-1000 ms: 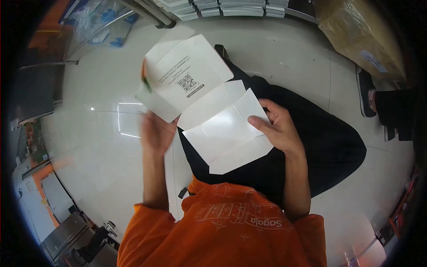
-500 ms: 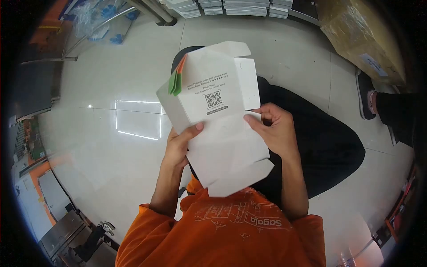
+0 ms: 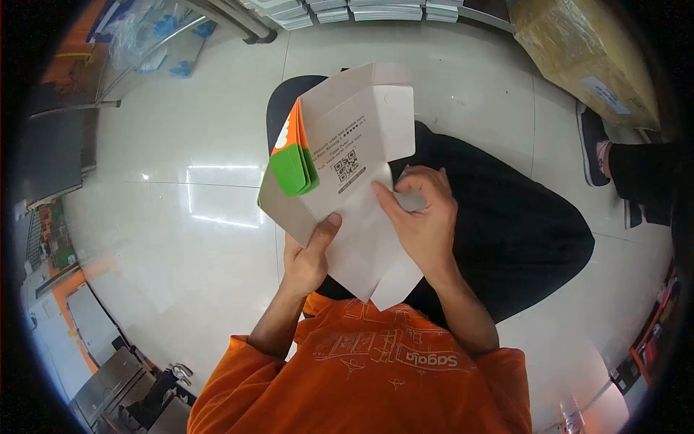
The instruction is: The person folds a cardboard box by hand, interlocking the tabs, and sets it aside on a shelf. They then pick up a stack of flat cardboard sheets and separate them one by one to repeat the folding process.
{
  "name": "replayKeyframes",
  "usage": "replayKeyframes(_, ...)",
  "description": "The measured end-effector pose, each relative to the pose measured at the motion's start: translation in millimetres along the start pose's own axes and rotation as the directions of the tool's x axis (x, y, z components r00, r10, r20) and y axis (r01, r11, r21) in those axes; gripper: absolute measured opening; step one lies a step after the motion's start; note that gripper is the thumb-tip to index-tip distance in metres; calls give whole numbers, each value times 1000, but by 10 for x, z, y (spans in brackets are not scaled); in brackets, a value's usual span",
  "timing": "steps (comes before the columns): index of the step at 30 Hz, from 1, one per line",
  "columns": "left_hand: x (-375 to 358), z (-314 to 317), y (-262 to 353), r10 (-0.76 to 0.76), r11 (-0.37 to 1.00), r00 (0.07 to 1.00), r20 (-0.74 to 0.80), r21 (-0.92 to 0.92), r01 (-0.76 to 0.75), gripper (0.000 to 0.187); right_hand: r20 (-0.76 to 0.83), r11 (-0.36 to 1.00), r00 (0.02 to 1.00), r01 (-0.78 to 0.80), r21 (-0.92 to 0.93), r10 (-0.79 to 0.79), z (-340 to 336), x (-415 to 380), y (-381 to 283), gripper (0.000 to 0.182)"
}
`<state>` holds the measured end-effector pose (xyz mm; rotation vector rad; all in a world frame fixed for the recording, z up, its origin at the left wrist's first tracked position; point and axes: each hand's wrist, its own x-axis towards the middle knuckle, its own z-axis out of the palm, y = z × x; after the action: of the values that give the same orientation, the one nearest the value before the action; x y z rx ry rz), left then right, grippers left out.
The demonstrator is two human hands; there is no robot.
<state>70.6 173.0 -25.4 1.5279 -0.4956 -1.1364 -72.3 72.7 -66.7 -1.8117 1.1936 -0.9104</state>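
A partly folded cardboard box (image 3: 347, 224) with a plain inside, printed text and a QR code is held over my lap. Its left side panels fold inward and show orange and green printing. My left hand (image 3: 309, 257) grips the lower left edge, thumb on the inside face and fingers behind. With thumb and fingers, my right hand (image 3: 426, 210) pinches the right edge near the middle fold. The right flap beside that hand is bent up, and the lower panel tapers toward my shirt.
Stacks of flat white sheets (image 3: 387, 13) stand at the far edge. A large plastic-wrapped carton (image 3: 585, 65) is at the upper right, near another person's shoe (image 3: 593, 145). Plastic bags (image 3: 163, 36) lie at the upper left beside metal legs (image 3: 235, 20). Glossy tiles (image 3: 188, 145) cover the floor.
The box's right and lower flaps have bent inward, and its left panels have turned to show more orange and green. My right hand has shifted left along with the right edge.
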Motion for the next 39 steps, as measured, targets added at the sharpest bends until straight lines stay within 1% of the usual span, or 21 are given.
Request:
replayKeyframes(5,127,-107,37,-98,991,990,-97,-101,88,42,101,992,995,-26,121,14,-79,54,88,11)
replayKeyframes(7,186,-143,92,-164,974,980,-114,-177,142,43,289,981,957,-93,170,41,-206,145,195,9)
replayKeyframes(9,255,-174,130,-188,962,979,-75,-217,168,46,323,967,946,-117,225,39,-365,236,195,8)
replayKeyframes(10,303,-242,148,-205,952,978,27,-228,205,46,404,952,910,-202,232,94,-451,263,192,11)
replayKeyframes(12,392,-284,112,-231,949,971,61,-207,238,47,517,863,824,-419,282,231,-540,309,125,18)
replayKeyframes(13,427,-286,106,-256,946,962,94,-182,270,47,516,863,825,-419,281,232,-560,316,160,18)
replayKeyframes(15,467,-239,175,-300,936,949,102,-160,313,48,604,854,796,-342,392,42,-618,326,261,18)
replayKeyframes(17,480,-170,185,-346,923,932,108,-140,359,49,597,817,797,-404,412,93,-619,293,252,17)
replayKeyframes(19,478,-117,169,-247,951,958,146,-155,269,55,559,809,796,-477,345,232,-568,272,272,14)
replayKeyframes(20,484,-146,140,-246,951,959,144,-154,267,55,525,814,823,-449,367,217,-543,269,254,12)
replayKeyframes(21,498,-180,56,-132,795,910,393,-507,334,61,526,814,823,-449,369,216,-528,272,246,12)
replayKeyframes(22,517,-209,-43,78,501,827,557,-739,451,68,498,783,842,-448,432,207,-520,275,243,12)
replayKeyframes(23,541,-218,-164,77,501,827,557,-738,451,68,469,748,860,-444,494,201,-522,279,252,11)
replayKeyframes(25,590,-252,-429,345,340,718,605,-793,506,78,437,721,869,-455,523,231,-492,271,300,12)
replayKeyframes(27,630,-314,-682,409,320,672,618,-786,529,73,410,692,873,-468,550,264,-471,257,306,13)
replayKeyframes(29,649,-345,-823,537,280,570,622,-768,575,66,320,812,909,-390,433,266,-463,249,267,14)
replayKeyframes(30,552,-316,-656,393,364,672,628,-777,514,60,320,813,910,-389,433,265,-462,246,267,14)
replayKeyframes(31,490,-301,-512,394,364,672,627,-778,513,60,313,830,924,-345,439,218,-460,241,264,13)
replayKeyframes(33,405,-276,-281,-139,574,829,542,-638,513,54,306,843,937,-298,447,169,-459,226,250,13)
replayKeyframes(37,392,-175,-60,-262,636,855,448,-586,502,47,316,853,941,-264,450,124,-446,196,245,13)
replayKeyframes(39,384,-213,-24,-336,878,889,311,-239,415,37,309,859,943,-257,443,123,-433,170,240,13)
